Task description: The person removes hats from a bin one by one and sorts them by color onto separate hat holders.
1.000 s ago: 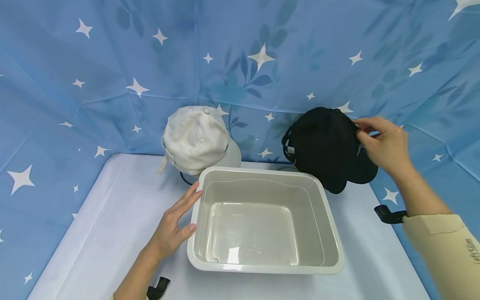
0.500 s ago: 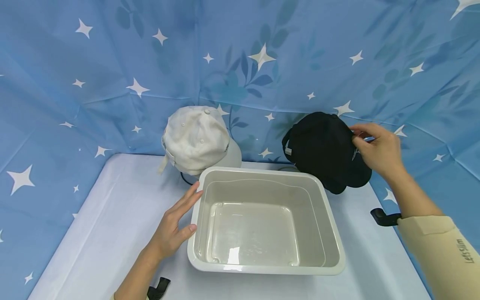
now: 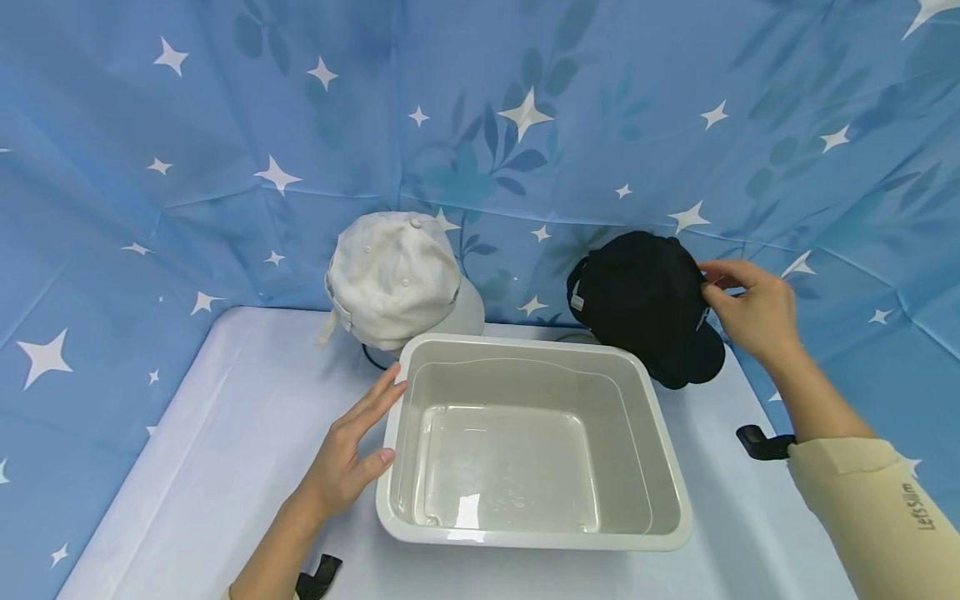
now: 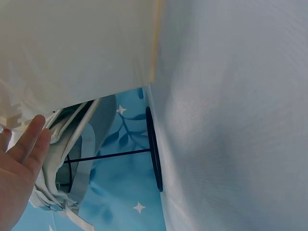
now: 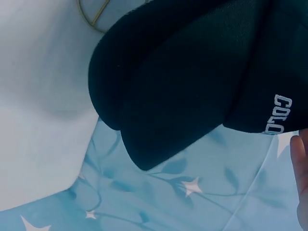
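My left hand (image 3: 341, 462) rests with fairly straight fingers against the left rim of a beige plastic tub (image 3: 532, 542). In the left wrist view, the fingers of that hand (image 4: 21, 166) lie beside the tub's wall (image 4: 82, 48). At the back right, my right hand (image 3: 753, 312) pinches the front of a black baseball cap (image 3: 637, 287) between thumb and fingers. Two dark brims (image 5: 139, 149) overlap in the right wrist view, and white lettering shows on the crown. Only a bit of the right hand (image 5: 302, 168) appears there, at the edge.
A white cap (image 3: 393, 279) sits behind the tub's left corner on a thin stand with a black base (image 4: 154, 149). A wire ring (image 5: 89, 17) shows by the black cap. Blue star-printed cloth (image 3: 337, 125) hangs behind the white-covered table (image 3: 217, 433).
My right hand has moved left and slightly down, still pinching the black cap. The cap's crown has lowered and its brim has turned inward to the left. The left hand and tub are practically unchanged.
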Demonstrator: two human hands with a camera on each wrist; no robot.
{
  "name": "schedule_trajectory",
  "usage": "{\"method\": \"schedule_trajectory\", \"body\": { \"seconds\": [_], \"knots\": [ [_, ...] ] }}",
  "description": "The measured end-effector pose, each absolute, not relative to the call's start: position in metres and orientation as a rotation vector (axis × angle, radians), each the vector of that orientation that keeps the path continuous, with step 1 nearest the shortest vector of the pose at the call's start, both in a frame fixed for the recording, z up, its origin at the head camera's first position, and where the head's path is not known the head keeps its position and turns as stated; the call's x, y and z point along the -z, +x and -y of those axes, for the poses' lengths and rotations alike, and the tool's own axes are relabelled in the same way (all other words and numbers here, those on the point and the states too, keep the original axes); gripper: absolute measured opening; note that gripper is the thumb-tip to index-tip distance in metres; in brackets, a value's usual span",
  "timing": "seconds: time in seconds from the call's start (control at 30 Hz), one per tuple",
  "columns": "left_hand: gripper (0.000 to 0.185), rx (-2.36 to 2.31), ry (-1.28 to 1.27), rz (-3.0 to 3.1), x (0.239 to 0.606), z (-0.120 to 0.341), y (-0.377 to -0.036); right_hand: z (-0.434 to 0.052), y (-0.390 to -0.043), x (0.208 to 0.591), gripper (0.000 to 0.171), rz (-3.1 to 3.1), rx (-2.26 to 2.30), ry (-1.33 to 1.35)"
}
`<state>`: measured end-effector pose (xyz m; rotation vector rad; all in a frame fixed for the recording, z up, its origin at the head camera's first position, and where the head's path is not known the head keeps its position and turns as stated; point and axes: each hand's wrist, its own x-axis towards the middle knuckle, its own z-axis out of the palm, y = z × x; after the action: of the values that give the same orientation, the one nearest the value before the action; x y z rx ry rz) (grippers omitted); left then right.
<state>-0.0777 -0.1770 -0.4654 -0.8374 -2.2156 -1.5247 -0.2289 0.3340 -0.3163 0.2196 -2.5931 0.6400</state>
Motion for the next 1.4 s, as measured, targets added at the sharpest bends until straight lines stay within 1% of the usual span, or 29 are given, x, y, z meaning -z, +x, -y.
{"method": "schedule_trajectory", "body": {
  "seconds": [0.37, 0.9, 1.13, 1.27, 1.4],
  "knots": [
    [0.072, 1.534, -0.829, 2.219, 0.467, 0.175, -0.077, -0.345, -0.231, 0.331, 0.033, 2.630, -0.734, 0.148],
    [0.072, 1.505, -0.836, 2.240, 0.465, 0.179, -0.081, -0.344, -0.223, 0.334, 0.039, 2.732, -0.762, 0.061],
    [0.072, 1.467, -0.825, 2.286, 0.462, 0.184, -0.081, -0.344, -0.219, 0.338, 0.042, 2.749, -0.757, 0.069],
    [0.074, 1.427, -0.823, 2.321, 0.458, 0.187, -0.082, -0.347, -0.214, 0.339, 0.041, 2.760, -0.755, 0.116],
    [0.077, 1.389, -0.827, 2.326, 0.452, 0.192, -0.083, -0.350, -0.206, 0.341, 0.044, 2.788, -0.757, 0.136]
  ]
}}
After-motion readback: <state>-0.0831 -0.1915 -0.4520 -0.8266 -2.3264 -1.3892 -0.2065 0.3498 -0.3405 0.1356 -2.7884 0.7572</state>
